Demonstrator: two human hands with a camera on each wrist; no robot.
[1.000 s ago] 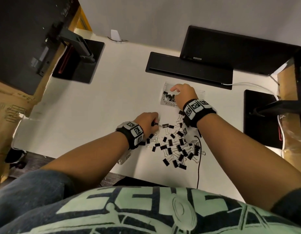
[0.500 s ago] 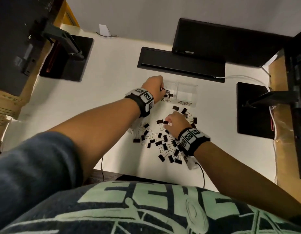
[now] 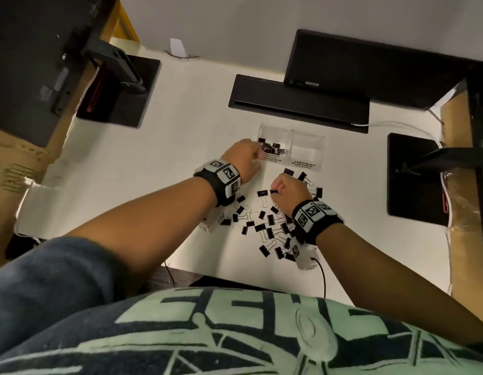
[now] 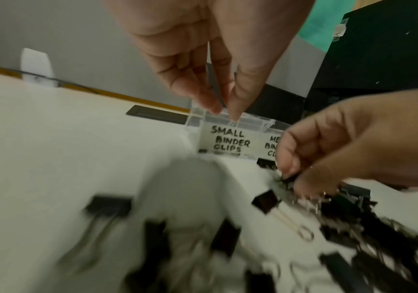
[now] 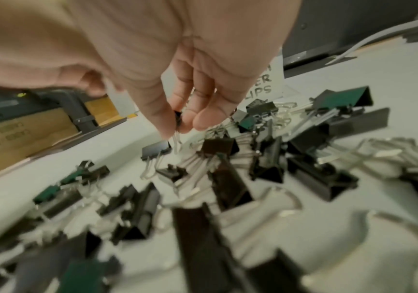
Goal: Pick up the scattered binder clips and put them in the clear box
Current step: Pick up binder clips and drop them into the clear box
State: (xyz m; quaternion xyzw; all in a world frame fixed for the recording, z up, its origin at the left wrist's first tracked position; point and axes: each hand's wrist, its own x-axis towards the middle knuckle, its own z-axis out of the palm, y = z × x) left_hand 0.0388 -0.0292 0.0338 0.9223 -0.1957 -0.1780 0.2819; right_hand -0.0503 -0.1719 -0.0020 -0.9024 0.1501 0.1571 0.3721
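The clear two-compartment box stands at the far middle of the white table; its left compartment, labelled SMALL BINDER CLIPS, holds several black clips. My left hand hovers at that compartment's near-left corner. Its thumb and forefinger point down, tips slightly apart, with a faint wire loop just below them. My right hand pinches a small black binder clip just above the table, its wire handles hanging down. Several scattered black clips lie under and between my wrists.
A black bar lies just behind the box, under a dark monitor. Black stand bases sit at the left and right. A white cable runs at the far right. A black wrist cable drops over the table's near edge.
My left hand went from the pile to the box's small compartment. My right hand came back from the box to the pile and pinched a small clip.
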